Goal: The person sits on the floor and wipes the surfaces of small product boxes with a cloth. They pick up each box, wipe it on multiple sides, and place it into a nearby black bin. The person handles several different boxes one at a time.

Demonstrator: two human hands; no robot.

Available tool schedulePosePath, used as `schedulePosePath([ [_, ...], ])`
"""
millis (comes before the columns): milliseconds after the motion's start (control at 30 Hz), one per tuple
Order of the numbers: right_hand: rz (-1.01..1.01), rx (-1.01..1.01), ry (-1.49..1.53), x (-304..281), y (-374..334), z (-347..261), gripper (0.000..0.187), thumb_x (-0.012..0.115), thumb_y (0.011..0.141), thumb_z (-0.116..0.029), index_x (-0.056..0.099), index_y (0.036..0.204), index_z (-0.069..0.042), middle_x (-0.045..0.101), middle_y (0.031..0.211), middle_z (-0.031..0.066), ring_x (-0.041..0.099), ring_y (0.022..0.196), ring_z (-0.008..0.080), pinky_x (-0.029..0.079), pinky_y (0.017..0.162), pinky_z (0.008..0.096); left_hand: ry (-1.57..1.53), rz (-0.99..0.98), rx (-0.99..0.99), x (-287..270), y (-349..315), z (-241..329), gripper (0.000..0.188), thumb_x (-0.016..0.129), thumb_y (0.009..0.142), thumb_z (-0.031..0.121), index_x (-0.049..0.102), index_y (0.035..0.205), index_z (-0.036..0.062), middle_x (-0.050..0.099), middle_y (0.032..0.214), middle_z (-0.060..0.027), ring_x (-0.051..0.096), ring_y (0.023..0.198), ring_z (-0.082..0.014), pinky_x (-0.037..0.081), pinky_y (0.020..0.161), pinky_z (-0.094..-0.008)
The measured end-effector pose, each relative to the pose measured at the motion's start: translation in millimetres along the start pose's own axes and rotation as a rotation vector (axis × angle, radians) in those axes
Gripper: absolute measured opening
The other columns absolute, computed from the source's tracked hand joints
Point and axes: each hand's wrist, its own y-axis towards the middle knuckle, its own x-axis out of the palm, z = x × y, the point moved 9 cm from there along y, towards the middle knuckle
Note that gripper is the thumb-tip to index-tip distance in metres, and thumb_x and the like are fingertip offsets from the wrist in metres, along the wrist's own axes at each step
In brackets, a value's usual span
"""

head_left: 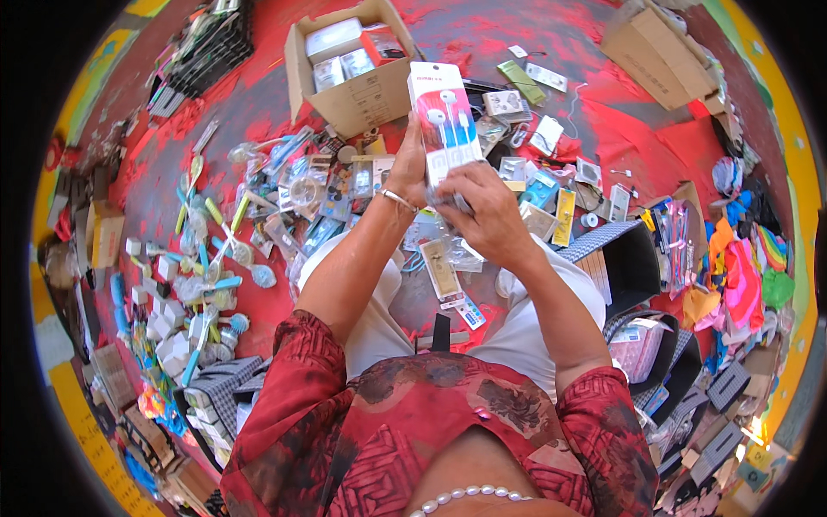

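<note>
A tall white earphone box (444, 108) with a pink and blue front and pictured white earphones is held up in front of me, its top tilted away. My left hand (410, 168) is closed along its left side. Curled fingers of my right hand (476, 207) press on the box's lower end, over what looks like clear plastic. Just beyond the box stands an open cardboard carton (360, 99) with small white boxes and a red-and-white box inside. Below my hands, a beige-framed flat package (441, 271) lies between my knees.
Small packaged goods (323, 194) litter the red-and-grey floor around me. Brushes (241, 252) and white cubes (168, 323) lie to the left. On the right are dark open bins (629, 267), a cardboard box (659, 60) and bright cloth items (745, 280).
</note>
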Motion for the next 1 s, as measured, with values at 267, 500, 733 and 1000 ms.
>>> schedulePosePath([
  [267,0.405,0.706,0.459,-82.8,-30.5,101.5,0.012,0.067,0.076,-0.009,0.061,0.082,-0.001,0.062,0.074,0.0049,0.058,0.063,0.0116,0.045,0.058,0.0245,0.253,0.101,-0.021,4.5,-4.6,5.4,0.035,0.066,0.078,0.021,0.055,0.107,0.0055,0.064,0.095,-0.012,0.066,0.081,-0.024,0.055,0.073,-0.0396],
  [500,1.03,0.537,0.598,-156.8,-50.0,152.3,0.012,0.068,0.077,-0.009,0.061,0.082,-0.001,0.06,0.072,0.0024,0.055,0.059,0.0083,0.045,0.055,0.0223,0.697,0.026,-0.218,13.5,-10.3,-30.9,0.033,0.061,0.074,0.001,0.056,0.106,0.0041,0.062,0.095,-0.0054,0.062,0.085,-0.0171,0.05,0.078,-0.0325],
  [733,1.131,0.422,0.661,-184.9,-59.2,146.4,0.011,0.068,0.077,-0.009,0.063,0.083,-0.001,0.06,0.073,0.0022,0.055,0.061,0.0083,0.045,0.056,0.0217,1.819,-0.067,0.262,54.0,-12.9,-22.8,0.044,0.063,0.072,0.003,0.056,0.115,0.008,0.063,0.082,-0.0176,0.063,0.07,-0.0265,0.048,0.066,-0.0339],
  [1000,0.266,0.111,0.125,-124.0,-3.7,64.2,0.014,0.068,0.072,-0.013,0.064,0.082,-0.004,0.06,0.074,0.0046,0.057,0.065,0.0123,0.045,0.061,0.0245,2.02,-0.032,0.64,70.9,-23.2,-21.5,0.053,0.059,0.072,-0.001,0.056,0.12,0.0208,0.06,0.112,-0.0125,0.06,0.095,-0.0317,0.05,0.08,-0.0362],
])
